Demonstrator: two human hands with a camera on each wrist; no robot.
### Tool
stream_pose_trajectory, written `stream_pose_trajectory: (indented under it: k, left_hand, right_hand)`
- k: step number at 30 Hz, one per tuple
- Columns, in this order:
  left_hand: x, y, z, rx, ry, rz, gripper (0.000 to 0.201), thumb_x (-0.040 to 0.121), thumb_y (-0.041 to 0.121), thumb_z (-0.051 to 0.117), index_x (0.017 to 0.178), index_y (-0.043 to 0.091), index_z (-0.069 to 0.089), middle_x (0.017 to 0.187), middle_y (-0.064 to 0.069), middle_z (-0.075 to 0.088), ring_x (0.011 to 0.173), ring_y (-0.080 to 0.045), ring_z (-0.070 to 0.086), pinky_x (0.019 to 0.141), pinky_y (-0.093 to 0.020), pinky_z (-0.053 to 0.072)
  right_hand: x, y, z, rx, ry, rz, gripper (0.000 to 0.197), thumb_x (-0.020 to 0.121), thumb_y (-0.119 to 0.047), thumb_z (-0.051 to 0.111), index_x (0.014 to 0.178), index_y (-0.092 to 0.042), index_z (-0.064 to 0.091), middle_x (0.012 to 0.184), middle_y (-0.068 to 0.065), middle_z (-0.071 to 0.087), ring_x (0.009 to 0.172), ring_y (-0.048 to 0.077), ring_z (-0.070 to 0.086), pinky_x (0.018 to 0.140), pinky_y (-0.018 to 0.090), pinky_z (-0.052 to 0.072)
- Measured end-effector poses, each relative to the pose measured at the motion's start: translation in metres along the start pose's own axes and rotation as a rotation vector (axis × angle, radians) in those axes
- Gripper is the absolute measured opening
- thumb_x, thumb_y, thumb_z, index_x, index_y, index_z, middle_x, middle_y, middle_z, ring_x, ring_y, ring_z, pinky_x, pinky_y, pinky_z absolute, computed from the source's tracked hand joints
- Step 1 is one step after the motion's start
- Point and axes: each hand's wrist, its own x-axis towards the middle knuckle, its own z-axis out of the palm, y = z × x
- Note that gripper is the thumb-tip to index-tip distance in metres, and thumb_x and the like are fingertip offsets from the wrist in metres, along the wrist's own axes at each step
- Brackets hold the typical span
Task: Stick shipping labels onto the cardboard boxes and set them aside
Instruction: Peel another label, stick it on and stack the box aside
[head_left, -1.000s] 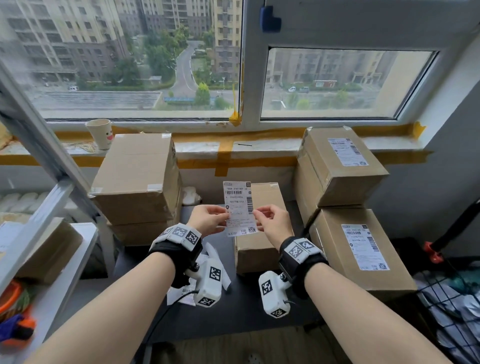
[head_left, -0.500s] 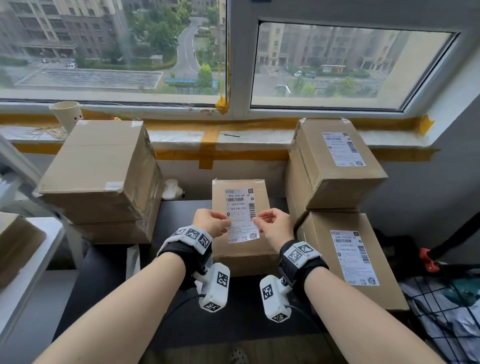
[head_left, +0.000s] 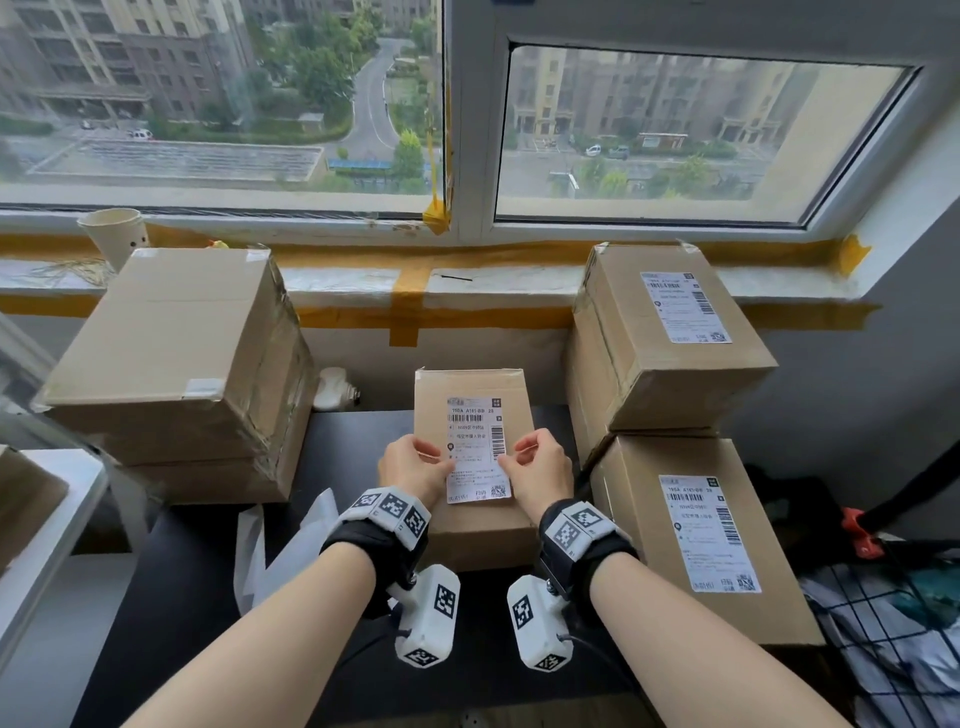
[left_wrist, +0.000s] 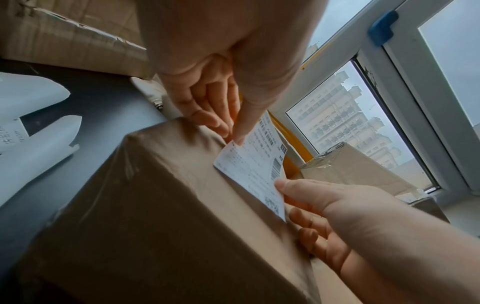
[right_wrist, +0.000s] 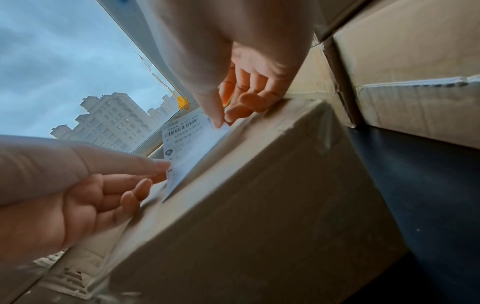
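Label (head_left: 477, 449) is hanging between my hands, just above the small box (head_left: 475, 535) under them. I am pinching its left edge with my left hand (head_left: 411, 470) and its right edge with my right hand (head_left: 543, 467).

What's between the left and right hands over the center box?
The shipping label. Left hand pinches its left edge, right hand its right edge, above the center box. Head view shows it; both wrist views confirm.

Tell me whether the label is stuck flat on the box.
Not yet: the label is lifted off the box, both hands pinching its edges.
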Motion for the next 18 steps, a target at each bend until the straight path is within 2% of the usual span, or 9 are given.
stream_pose_trajectory:
  k: [3, 6, 9, 13, 18]
  left_hand:
    - [0.001, -0.001, 0.004, 0.041, -0.038, 0.066, 0.020, 0.076, 0.011, 0.070, 0.069, 0.023, 0.056, 0.074, 0.005, 0.062, 0.081, -0.018, 0.064, 0.073, -0.025, 0.048]
    - [0.000, -0.002, 0.007, 0.072, -0.092, 0.136, 0.014, 0.077, 0.008, 0.069, 0.080, 0.021, 0.065, 0.082, 0.001, 0.066, 0.081, -0.016, 0.063, 0.079, -0.030, 0.054]
    - [0.003, -0.005, 0.009, 0.115, -0.081, 0.165, 0.018, 0.078, 0.009, 0.068, 0.093, 0.019, 0.070, 0.094, 0.000, 0.068, 0.086, -0.016, 0.063, 0.084, -0.031, 0.054]
    - [0.005, -0.006, 0.011, 0.171, -0.084, 0.177, 0.023, 0.080, 0.009, 0.065, 0.099, 0.019, 0.070, 0.104, 0.000, 0.068, 0.094, -0.018, 0.064, 0.088, -0.034, 0.053]
    - [0.007, -0.006, 0.011, 0.283, -0.126, 0.206, 0.027, 0.080, 0.011, 0.063, 0.104, 0.023, 0.068, 0.114, 0.001, 0.064, 0.101, -0.017, 0.061, 0.088, -0.029, 0.050]
  right_hand:
    - [0.002, -0.002, 0.000, -0.035, 0.002, 0.013, 0.019, 0.083, -0.023, 0.068, 0.093, -0.016, 0.054, 0.085, -0.004, 0.060, 0.078, 0.014, 0.057, 0.058, 0.022, 0.037]
    - [0.004, -0.003, 0.002, -0.062, 0.012, 0.023, 0.018, 0.084, -0.024, 0.068, 0.093, -0.016, 0.055, 0.086, -0.004, 0.061, 0.079, 0.015, 0.057, 0.064, 0.024, 0.041]
    - [0.004, -0.003, 0.004, -0.082, 0.009, 0.020, 0.018, 0.084, -0.025, 0.067, 0.094, -0.016, 0.055, 0.086, -0.005, 0.061, 0.079, 0.015, 0.057, 0.065, 0.024, 0.042]
    - [0.004, -0.006, 0.005, -0.114, -0.001, 0.011, 0.019, 0.085, -0.025, 0.066, 0.095, -0.017, 0.052, 0.085, -0.006, 0.059, 0.077, 0.014, 0.056, 0.063, 0.023, 0.039]
    - [0.003, -0.009, 0.004, -0.156, -0.017, 0.011, 0.016, 0.086, -0.023, 0.063, 0.096, -0.019, 0.051, 0.089, -0.004, 0.063, 0.077, 0.016, 0.053, 0.065, 0.024, 0.038]
